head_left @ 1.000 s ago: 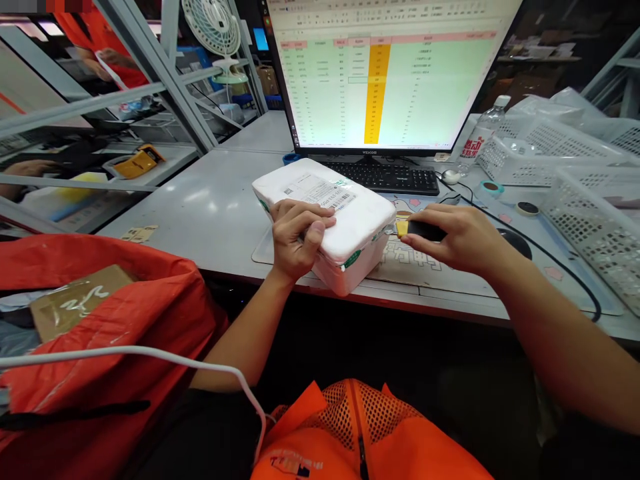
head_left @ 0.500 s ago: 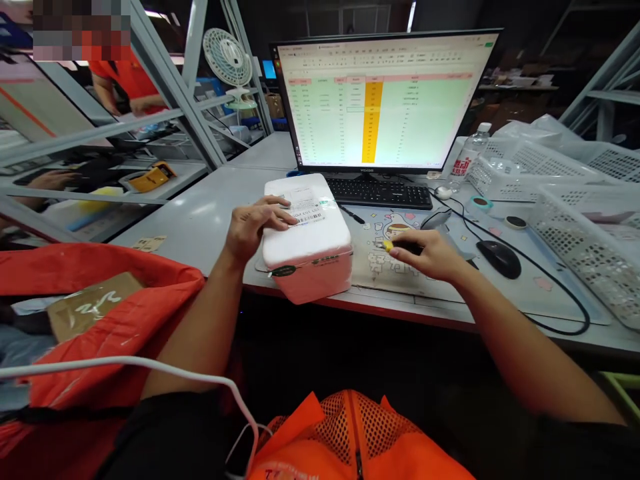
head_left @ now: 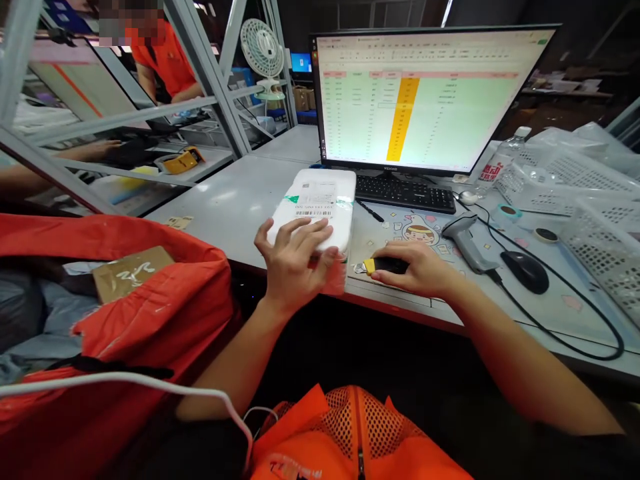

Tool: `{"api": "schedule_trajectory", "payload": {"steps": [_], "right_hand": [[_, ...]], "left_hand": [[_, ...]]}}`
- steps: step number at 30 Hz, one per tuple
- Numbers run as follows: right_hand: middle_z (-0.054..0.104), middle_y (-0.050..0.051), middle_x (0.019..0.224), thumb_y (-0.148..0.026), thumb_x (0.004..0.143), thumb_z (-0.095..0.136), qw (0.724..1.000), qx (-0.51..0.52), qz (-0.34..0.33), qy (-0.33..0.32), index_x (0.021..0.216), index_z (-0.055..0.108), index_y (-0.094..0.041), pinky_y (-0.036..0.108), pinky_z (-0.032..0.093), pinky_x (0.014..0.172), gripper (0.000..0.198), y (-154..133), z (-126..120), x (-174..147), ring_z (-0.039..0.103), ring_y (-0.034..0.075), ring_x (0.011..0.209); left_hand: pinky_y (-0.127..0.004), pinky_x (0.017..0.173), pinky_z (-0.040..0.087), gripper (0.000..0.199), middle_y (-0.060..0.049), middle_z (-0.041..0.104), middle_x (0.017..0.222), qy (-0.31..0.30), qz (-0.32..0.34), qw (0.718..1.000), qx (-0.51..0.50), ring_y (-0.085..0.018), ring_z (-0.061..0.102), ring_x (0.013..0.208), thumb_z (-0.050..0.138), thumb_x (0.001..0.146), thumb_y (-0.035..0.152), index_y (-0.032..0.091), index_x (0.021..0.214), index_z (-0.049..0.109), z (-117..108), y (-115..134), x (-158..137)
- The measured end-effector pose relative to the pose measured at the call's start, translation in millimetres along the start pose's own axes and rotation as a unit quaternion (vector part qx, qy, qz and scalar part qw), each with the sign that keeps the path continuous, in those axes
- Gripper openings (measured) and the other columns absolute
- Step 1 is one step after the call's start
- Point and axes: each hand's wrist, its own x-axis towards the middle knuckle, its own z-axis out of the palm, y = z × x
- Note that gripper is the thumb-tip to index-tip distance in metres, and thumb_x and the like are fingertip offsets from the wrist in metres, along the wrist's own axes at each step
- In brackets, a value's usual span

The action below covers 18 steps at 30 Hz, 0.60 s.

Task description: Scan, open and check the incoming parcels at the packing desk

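A white foam box point(head_left: 324, 190) with a printed label and clear and green tape stands near the desk's front edge. Its near end is partly covered by my left hand point(head_left: 296, 257), whose spread, bent fingers grip across the lid with the thumb at the near right corner. Just right of the box, my right hand point(head_left: 417, 268) is closed around a yellow and black utility knife point(head_left: 370, 267). The metal tip points left toward the box, apart from it. A grey barcode scanner point(head_left: 470, 243) lies beyond my right wrist.
Behind stand a monitor point(head_left: 425, 113) and a keyboard point(head_left: 405, 193). On the right are a mouse point(head_left: 525, 270), a bottle point(head_left: 504, 159), tape rolls and white plastic baskets point(head_left: 600, 227). At left sits a red bag point(head_left: 165, 300) holding parcels; a co-worker point(head_left: 173, 60) is behind the shelf.
My left hand has slid to the near end of the box, and the box has turned so its front face shows less. My right hand with the knife has come closer to it.
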Motion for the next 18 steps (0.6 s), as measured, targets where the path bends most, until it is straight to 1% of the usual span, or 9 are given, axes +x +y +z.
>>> {"api": "schedule_trajectory", "payload": {"steps": [1,3,6,9,11,13,16,18], "right_hand": [[0.078,0.007,0.096,-0.046,0.099,0.073,1.0,-0.001,-0.007,-0.001,0.109,0.079,-0.02,0.031,0.05,0.074,0.028,-4.6,-0.5,0.7,0.071,0.02,0.083],[0.079,0.008,0.102,-0.046,0.1,0.073,1.0,-0.004,-0.022,-0.003,0.114,0.078,-0.021,0.032,0.051,0.076,0.029,-14.5,-1.7,5.7,0.072,0.021,0.087],[0.078,0.009,0.108,-0.046,0.101,0.071,0.999,-0.017,-0.046,-0.013,0.117,0.078,-0.021,0.033,0.052,0.077,0.031,-30.1,1.4,21.1,0.073,0.023,0.092],[0.078,0.01,0.11,-0.047,0.102,0.069,0.997,-0.039,-0.061,-0.02,0.119,0.077,-0.02,0.034,0.052,0.079,0.032,-45.3,13.0,38.2,0.074,0.026,0.096],[0.078,0.01,0.11,-0.047,0.103,0.067,0.997,-0.052,-0.061,-0.019,0.12,0.077,-0.021,0.035,0.052,0.08,0.033,-53.5,22.0,46.1,0.074,0.026,0.095],[0.079,0.01,0.11,-0.048,0.104,0.067,0.996,-0.063,-0.059,-0.013,0.12,0.078,-0.021,0.035,0.053,0.079,0.033,-59.4,28.8,50.4,0.074,0.026,0.094],[0.079,0.01,0.115,-0.045,0.103,0.07,0.996,-0.069,-0.06,-0.009,0.124,0.077,-0.021,0.035,0.053,0.079,0.033,-65.5,32.8,52.8,0.074,0.026,0.093],[0.079,0.01,0.117,-0.043,0.103,0.07,0.996,-0.073,-0.053,-0.015,0.129,0.077,-0.022,0.036,0.054,0.08,0.034,-69.7,32.1,53.6,0.075,0.026,0.096]], "left_hand": [[-0.065,0.123,0.023,0.026,0.0,0.081,0.118,0.023,0.004,1.0,-0.011,-0.03,0.072,0.114,0.054,0.11,0.046,0.033,0.111,0.076,-1.1,-13.0,0.2],[-0.063,0.119,0.032,0.038,0.001,0.083,0.104,0.055,-0.005,0.998,-0.039,-0.027,0.075,0.099,0.047,0.112,0.048,0.032,0.095,0.077,-5.8,-36.7,2.5],[-0.06,0.111,0.043,0.055,0.0,0.083,0.091,0.071,-0.042,0.993,-0.08,-0.025,0.075,0.09,0.039,0.113,0.055,0.03,0.08,0.075,-11.6,-57.4,5.8],[-0.059,0.107,0.047,0.06,0.001,0.082,0.086,0.078,-0.061,0.99,-0.104,-0.024,0.074,0.086,0.038,0.113,0.057,0.029,0.074,0.073,-11.5,-62.8,6.6],[-0.059,0.106,0.047,0.059,0.002,0.082,0.085,0.09,-0.062,0.987,-0.121,-0.024,0.073,0.084,0.04,0.112,0.057,0.03,0.073,0.074,-9.8,-63.1,6.0],[-0.06,0.106,0.047,0.06,0.002,0.082,0.086,0.088,-0.068,0.986,-0.122,-0.024,0.073,0.086,0.039,0.112,0.058,0.03,0.072,0.073,-8.5,-63.2,4.5],[-0.06,0.107,0.047,0.063,0.001,0.082,0.088,0.072,-0.084,0.988,-0.108,-0.025,0.073,0.09,0.035,0.111,0.062,0.03,0.072,0.073,-7.9,-63.7,1.9],[-0.06,0.106,0.047,0.061,0.001,0.082,0.088,0.081,-0.084,0.985,-0.124,-0.025,0.074,0.089,0.037,0.111,0.06,0.03,0.072,0.074,-7.7,-63.7,0.9]]}}
